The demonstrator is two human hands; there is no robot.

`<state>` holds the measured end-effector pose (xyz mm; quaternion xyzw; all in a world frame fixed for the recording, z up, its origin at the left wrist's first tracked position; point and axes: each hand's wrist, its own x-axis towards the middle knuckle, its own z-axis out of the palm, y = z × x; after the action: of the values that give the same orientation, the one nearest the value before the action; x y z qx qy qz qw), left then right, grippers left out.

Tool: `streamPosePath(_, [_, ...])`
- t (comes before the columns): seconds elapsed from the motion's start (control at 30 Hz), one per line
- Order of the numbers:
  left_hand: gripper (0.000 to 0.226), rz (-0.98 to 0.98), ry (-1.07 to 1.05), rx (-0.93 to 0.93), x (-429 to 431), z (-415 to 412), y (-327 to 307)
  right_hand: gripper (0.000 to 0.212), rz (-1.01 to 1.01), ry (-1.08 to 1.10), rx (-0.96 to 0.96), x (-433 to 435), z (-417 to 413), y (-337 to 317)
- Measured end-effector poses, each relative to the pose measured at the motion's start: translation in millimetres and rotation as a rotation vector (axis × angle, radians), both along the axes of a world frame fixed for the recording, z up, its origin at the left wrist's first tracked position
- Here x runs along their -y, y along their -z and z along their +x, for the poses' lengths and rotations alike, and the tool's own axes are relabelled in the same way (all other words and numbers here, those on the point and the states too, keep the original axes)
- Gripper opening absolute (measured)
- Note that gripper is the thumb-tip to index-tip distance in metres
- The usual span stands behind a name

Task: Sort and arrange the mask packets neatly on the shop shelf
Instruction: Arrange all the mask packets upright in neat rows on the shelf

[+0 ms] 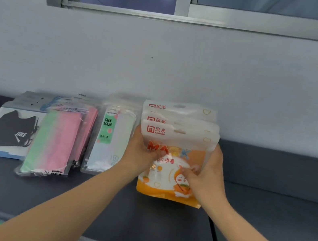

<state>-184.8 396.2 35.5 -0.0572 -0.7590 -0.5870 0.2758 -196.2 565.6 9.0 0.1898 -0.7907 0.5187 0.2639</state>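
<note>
1. Left hand [144, 151] and right hand [208, 171] each clasp a side of the orange packets [178, 140], thumbs on the front; the stack rests at the row's right end on the shelf [265, 213], seemingly three deep
2. The glossy packets are stepped, not flush; loosening the clasp could let them slide and fan out
3. Nudging left could shove the face-mask packet [108, 139] just beside them askew

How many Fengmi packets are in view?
3: front packet between left hand and right hand, second packet directly behind, third packet rearmost. Others may be hidden.
</note>
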Motion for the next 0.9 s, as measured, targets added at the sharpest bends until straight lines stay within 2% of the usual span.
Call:
streamPosePath(0.13, [0.062,-0.035,-0.012,-0.007,-1.9,-29.1,-2.9,0.108,0.032,0.011,0.034,-3.3,-32.4,-4.7])
streamPosePath(0.33, [0.079,-0.06,0.002,-0.047,-2.2,-65.3,8.2,0.107,0.045,0.011,0.056,-4.5,-68.9,10.4])
streamPosePath(0.5, [0.089,0.027,-0.055,-0.028,-2.4,-84.7,18.6,0.108,0.02,-0.019,0.08,-3.2,-88.4,18.2])
streamPosePath(0.57, [0.09,-0.018,-0.128,-0.044,-6.4,-89.4,21.9,0.113,0.026,-0.021,0.105,-3.2,-92.3,21.3])
streamPosePath(0.73, [0.11,-0.227,-0.284,-0.067,-19.5,-88.7,33.7,0.134,0.063,-0.033,0.248,-2.3,-92.5,27.1])
streamPosePath(0.9, [0.12,-0.372,-0.29,0.016,-16.3,-84.3,37.3,0.138,0.0,-0.042,0.451,-2.7,-94.6,30.2])
